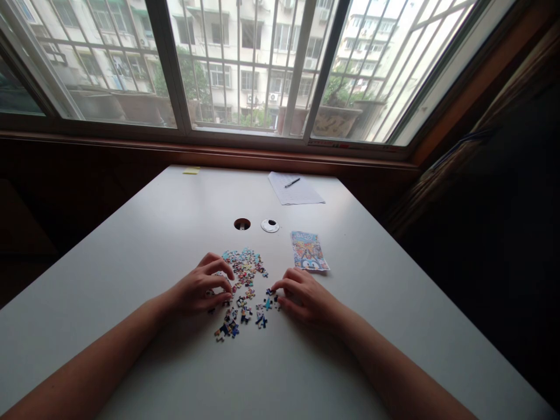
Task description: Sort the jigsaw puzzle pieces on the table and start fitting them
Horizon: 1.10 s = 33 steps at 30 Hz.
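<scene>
Many small, colourful jigsaw pieces [245, 263] lie in a loose pile at the middle of the white table [144, 245]. My left hand [203, 284] rests at the left edge of the pile, its curled fingers apart, with some pieces partly hidden beneath it. To the right, my right hand [305, 296] has its bent fingers apart at a small group of dark and blue pieces [268, 303]; the fingertips touch or almost touch them. Nearer to me is a cluster of dark blue and yellow pieces [227, 328]. The picture sheet [308, 251] lies just beyond my right hand.
A round cable hole [242, 224] is open in the tabletop, its cover [270, 226] lying beside it. Farther back are paper sheets [291, 192] with a pen [292, 182] on top, and a yellow note [191, 170]. A barred window [245, 70] stands behind the table.
</scene>
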Tool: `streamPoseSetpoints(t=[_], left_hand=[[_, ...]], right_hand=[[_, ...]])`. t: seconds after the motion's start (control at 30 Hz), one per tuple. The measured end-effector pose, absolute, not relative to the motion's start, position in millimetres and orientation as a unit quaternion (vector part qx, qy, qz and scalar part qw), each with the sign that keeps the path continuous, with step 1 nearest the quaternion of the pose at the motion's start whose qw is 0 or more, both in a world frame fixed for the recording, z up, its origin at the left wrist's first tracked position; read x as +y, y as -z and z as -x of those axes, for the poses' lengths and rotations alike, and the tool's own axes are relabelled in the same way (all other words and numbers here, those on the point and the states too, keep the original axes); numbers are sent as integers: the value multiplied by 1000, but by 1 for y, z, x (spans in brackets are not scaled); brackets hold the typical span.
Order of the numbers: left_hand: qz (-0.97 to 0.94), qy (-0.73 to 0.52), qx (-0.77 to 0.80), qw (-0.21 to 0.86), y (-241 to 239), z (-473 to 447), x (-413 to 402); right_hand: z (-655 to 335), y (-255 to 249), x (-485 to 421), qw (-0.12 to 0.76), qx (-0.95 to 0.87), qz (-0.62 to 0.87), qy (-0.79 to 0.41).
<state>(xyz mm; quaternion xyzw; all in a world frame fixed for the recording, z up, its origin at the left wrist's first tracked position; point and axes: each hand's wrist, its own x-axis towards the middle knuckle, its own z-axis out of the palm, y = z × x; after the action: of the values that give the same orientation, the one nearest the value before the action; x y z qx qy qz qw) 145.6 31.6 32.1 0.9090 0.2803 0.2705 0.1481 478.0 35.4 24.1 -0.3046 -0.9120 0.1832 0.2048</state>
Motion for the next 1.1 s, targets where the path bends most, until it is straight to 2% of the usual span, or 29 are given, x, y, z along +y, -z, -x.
streamPoseSetpoints(t=[0.6, 1.1], left_hand=[[-849, -365, 338, 177, -32, -141, 39], [-824, -377, 370, 207, -27, -135, 43]], right_hand=[[-478, -25, 34, 202, -913, 304, -182], [-478, -24, 35, 208, -913, 304, -176]])
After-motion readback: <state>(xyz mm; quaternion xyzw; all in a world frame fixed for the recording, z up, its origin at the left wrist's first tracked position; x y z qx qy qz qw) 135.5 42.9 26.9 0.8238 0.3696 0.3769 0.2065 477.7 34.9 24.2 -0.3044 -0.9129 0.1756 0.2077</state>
